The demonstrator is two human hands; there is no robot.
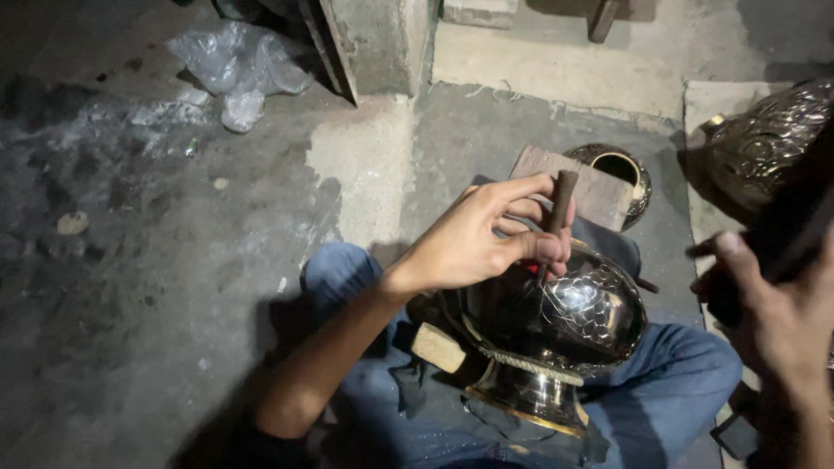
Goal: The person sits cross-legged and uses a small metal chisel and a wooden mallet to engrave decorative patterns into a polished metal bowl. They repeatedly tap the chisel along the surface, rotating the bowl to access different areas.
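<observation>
Brass vessel [556, 330] lay on its side across the lap. Left hand [486, 239] reached in with bent wrist, grip clamped on one punch [556, 217], tip against the vessel's patterned belly. Right hand [773, 304] raised, blurred, grip closed on a dark tool, cannot tell which. Second vessel [618, 169] stood on the floor [174, 260] behind one wooden block [573, 182].

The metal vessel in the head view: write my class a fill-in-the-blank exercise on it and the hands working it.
1. The left hand holds a thin ____ tool against the metal vessel.
2. The vessel rests on the person's ____, clad in blue jeans.
3. A crumpled ____ bag lies on the floor.
4. The right hand grips something ____.

Missing: punch-like; lap; plastic; dark
</observation>
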